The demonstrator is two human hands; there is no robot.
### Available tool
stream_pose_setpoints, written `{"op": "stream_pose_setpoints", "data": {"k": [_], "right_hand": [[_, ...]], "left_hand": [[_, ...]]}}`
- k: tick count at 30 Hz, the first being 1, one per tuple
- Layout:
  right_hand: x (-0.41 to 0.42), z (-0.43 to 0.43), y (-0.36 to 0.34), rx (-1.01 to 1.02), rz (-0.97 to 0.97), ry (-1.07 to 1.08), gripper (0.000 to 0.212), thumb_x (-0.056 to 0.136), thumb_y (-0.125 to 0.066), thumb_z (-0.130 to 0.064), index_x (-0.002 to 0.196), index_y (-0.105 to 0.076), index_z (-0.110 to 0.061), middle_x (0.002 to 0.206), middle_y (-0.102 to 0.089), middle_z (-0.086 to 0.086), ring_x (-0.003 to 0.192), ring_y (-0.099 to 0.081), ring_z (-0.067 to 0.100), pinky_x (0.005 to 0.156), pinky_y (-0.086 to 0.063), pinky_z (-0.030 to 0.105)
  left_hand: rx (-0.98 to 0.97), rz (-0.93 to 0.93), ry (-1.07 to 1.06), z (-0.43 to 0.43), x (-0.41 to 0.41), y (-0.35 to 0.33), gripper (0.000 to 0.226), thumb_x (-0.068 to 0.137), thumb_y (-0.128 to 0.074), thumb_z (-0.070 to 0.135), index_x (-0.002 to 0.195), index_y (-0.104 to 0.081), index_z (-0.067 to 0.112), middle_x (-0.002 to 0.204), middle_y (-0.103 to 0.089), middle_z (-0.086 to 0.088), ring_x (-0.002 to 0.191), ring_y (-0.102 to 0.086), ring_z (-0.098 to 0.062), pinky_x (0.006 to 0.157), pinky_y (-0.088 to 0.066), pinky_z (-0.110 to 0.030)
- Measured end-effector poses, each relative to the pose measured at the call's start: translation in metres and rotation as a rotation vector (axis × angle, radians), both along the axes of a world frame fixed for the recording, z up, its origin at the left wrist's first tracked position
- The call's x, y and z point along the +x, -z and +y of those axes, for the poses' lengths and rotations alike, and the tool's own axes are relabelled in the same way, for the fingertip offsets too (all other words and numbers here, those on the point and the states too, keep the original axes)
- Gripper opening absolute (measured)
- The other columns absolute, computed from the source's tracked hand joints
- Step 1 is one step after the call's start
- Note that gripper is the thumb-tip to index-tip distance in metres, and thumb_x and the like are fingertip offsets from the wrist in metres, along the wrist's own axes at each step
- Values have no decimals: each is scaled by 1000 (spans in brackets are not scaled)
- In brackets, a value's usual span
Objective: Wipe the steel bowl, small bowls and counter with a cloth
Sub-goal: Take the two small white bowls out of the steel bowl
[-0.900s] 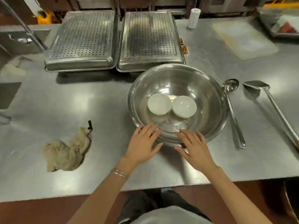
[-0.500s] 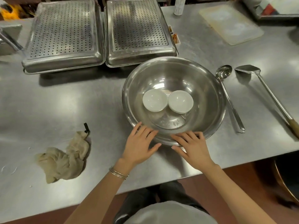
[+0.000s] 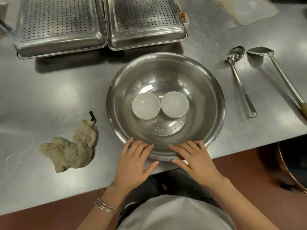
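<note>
A large steel bowl (image 3: 197, 80) sits on the steel counter (image 3: 49, 97) near its front edge. Two small white bowls lie side by side in its bottom, one on the left (image 3: 146, 106) and one on the right (image 3: 174, 104). Water drops show on the bowl's floor. My left hand (image 3: 134, 163) and my right hand (image 3: 196, 161) rest flat against the bowl's near outer wall, fingers spread, holding nothing. A crumpled beige cloth (image 3: 71, 146) lies on the counter to the left of the bowl, apart from both hands.
Two upturned perforated steel trays (image 3: 58, 22) (image 3: 146, 20) stand at the back. A ladle (image 3: 239, 77) and a long-handled spatula (image 3: 279, 73) lie right of the bowl. A translucent cutting board (image 3: 249, 9) is at the back right. A copper-rimmed vessel (image 3: 290, 171) sits below the counter edge.
The camera has tilted down and come closer over the bowl. Both hands stay against the bowl's near side, fingers reaching slightly higher onto its wall. The cloth has not moved.
</note>
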State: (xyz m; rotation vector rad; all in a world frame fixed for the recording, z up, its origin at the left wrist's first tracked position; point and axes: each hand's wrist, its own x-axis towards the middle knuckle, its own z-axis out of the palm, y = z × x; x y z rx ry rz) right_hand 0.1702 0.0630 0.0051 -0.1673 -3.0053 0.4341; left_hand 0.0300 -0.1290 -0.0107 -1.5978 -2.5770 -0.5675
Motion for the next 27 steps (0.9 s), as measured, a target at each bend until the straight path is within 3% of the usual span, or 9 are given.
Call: {"op": "stream_pose_setpoints", "data": {"k": [4, 8, 11, 14, 17, 21, 27], "right_hand": [[-19, 38, -12, -86, -42, 116, 57, 95, -28, -55, 133, -48, -17, 120, -57, 0, 108, -51, 18, 88, -38, 31], [-64, 86, -5, -100, -122, 193, 63, 91, -50, -46, 140, -36, -9, 135, -45, 14, 123, -43, 29, 97, -44, 45], [-93, 108, 5, -122, -236, 277, 67, 91, -54, -38, 145, -25, -10, 142, -34, 15, 130, -33, 31, 98, -42, 45], [-113, 123, 18, -256, -367, 341, 70, 92, -54, -36, 146, -17, -11, 144, -32, 18, 125, -41, 37, 97, -40, 47], [-125, 130, 30, -457, -412, 387, 70, 91, -57, -23, 146, -14, -14, 142, -35, 20, 114, -51, 40, 93, -47, 49], [-132, 129, 31, -709, -346, 488, 65, 86, -52, 4, 140, -25, -19, 136, -35, 19, 114, -45, 40, 68, -57, 50], [-125, 141, 5, -751, -149, 463, 61, 85, -54, 0, 138, -33, -23, 132, -44, 14, 109, -50, 30, 58, -59, 38]], "left_hand": [[27, 16, -25, 10, 8, 3, 46, 90, -43, 55, 105, -69, 20, 97, -66, 6, 98, -58, -15, 104, -33, -46], [68, -3, 34, 35, 23, 4, 42, 88, -46, 55, 101, -70, 23, 91, -66, 8, 88, -58, -14, 96, -37, -37], [51, 0, 57, 52, 34, 6, 41, 87, -47, 58, 99, -69, 25, 88, -66, 10, 81, -59, -13, 82, -39, -29], [2, 8, 17, 60, 35, 7, 46, 87, -42, 63, 89, -70, 27, 79, -65, 11, 72, -60, -12, 65, -42, -28], [17, -5, -10, 62, 34, 9, 47, 87, -42, 65, 81, -70, 27, 73, -64, 10, 67, -59, -12, 56, -43, -26], [30, -3, -17, 64, 35, 11, 45, 85, -46, 65, 78, -69, 26, 71, -63, 10, 64, -58, -12, 53, -44, -26], [-28, -52, -42, 74, 39, 5, 39, 82, -51, 62, 84, -71, 28, 73, -63, 13, 66, -57, -9, 56, -41, -23]]}}
